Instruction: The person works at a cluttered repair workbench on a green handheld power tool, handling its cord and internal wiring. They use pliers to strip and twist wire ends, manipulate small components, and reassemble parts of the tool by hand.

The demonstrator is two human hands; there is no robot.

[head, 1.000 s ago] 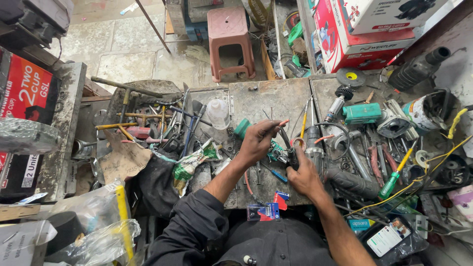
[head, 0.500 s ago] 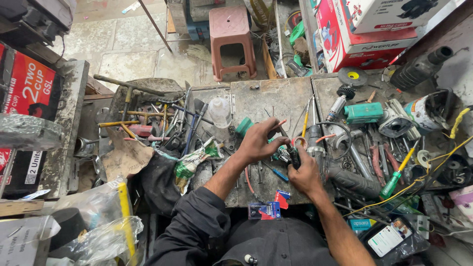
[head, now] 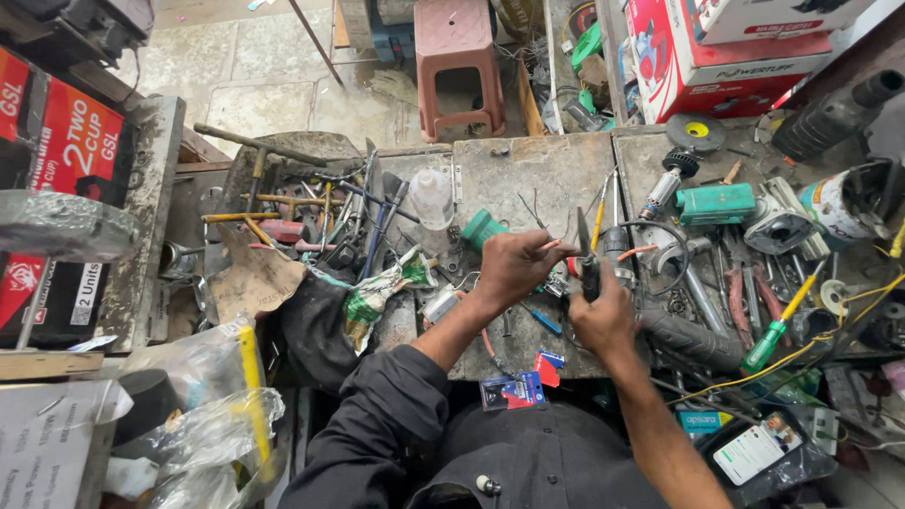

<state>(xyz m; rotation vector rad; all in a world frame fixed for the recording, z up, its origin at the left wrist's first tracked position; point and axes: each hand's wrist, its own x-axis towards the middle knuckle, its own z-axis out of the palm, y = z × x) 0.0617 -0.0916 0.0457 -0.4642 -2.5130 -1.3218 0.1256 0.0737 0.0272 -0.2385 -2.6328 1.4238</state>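
While the left hand pinches thin orange wire ends, the right hand's grip is wrapped around a small black tool above the cluttered counter. Wires look light, floppy, easily bent; hold near the tips.

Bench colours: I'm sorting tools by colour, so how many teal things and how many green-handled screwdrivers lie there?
Teal things: 2, the motor housing and the small part.
Green-handled screwdriver: 1.
Total: 3.
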